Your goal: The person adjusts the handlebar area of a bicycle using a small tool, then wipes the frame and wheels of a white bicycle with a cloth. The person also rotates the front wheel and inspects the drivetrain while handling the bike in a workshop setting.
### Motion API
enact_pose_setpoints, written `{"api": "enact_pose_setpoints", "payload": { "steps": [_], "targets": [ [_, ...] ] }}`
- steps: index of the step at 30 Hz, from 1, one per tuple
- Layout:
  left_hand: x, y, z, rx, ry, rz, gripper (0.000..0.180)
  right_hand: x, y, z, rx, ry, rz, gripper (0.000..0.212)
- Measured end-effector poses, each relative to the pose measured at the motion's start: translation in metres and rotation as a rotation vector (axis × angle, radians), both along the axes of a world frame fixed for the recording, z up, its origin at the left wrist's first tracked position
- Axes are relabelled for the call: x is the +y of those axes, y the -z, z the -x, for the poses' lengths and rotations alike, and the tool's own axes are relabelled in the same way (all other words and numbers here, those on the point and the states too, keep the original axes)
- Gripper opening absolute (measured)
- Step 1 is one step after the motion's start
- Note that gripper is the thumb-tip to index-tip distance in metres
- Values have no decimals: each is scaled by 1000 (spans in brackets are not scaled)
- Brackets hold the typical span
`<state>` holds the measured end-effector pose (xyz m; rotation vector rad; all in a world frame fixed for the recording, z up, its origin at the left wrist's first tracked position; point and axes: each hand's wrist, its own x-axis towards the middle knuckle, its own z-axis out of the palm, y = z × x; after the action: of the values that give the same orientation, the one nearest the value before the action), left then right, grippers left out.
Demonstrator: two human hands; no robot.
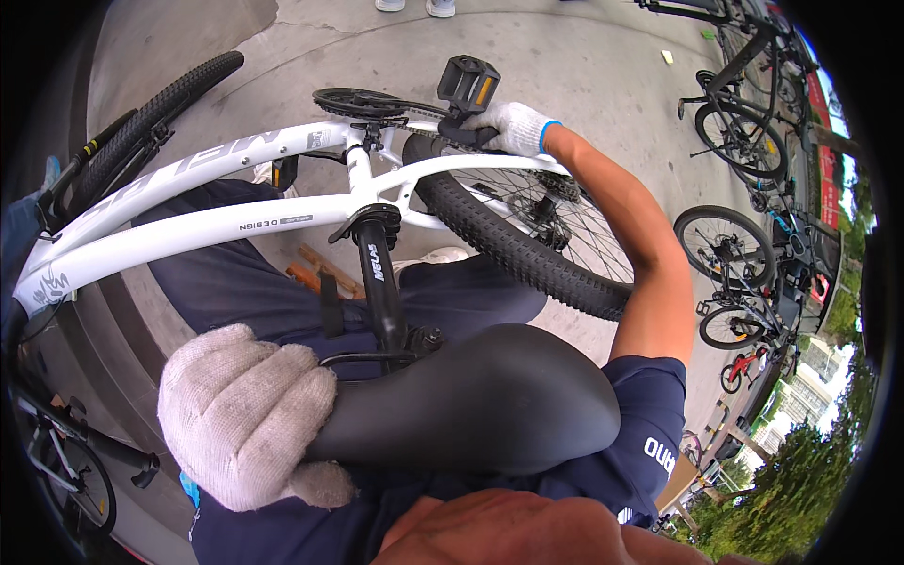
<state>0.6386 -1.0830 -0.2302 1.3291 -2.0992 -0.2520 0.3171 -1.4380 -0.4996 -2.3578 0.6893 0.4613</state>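
Observation:
A white bicycle frame (311,212) lies across in front of me, its black saddle (480,400) close to my chest on a black seat post (381,292). My left hand (250,414), in a light grey knit glove, is closed round the saddle's narrow nose. At the far side, my right hand (516,127), gloved with a blue cuff, is wrapped round the black crank arm (464,132) just below a black pedal (468,83) with an amber reflector. Its fingertips are partly hidden. Beside it are the chainring (358,102) and the knobby rear wheel (508,240).
Another knobby tyre (155,122) stands at the left. Several parked bicycles (744,141) line the right side. Orange-brown pieces (320,271) lie on the floor between my legs. A person's shoes (438,8) show at the top edge. Steps (132,330) run along the left.

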Motion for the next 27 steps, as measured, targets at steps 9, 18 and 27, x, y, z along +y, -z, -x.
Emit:
{"api": "enact_pose_setpoints", "payload": {
  "steps": [9, 18, 27],
  "targets": [
    [-2, 1, -9, -5, 71, 13, 70, -22, -20, 40, 115, -3, -12, 53],
    [1, 0, 0, -1, 9, 38, 68, -7, 45, -32, -6, 215, 1, 51],
    [0, 1, -7, 2, 38, 0, 65, -24, 15, 11, 142, 118, -3, 73]
  ]
}}
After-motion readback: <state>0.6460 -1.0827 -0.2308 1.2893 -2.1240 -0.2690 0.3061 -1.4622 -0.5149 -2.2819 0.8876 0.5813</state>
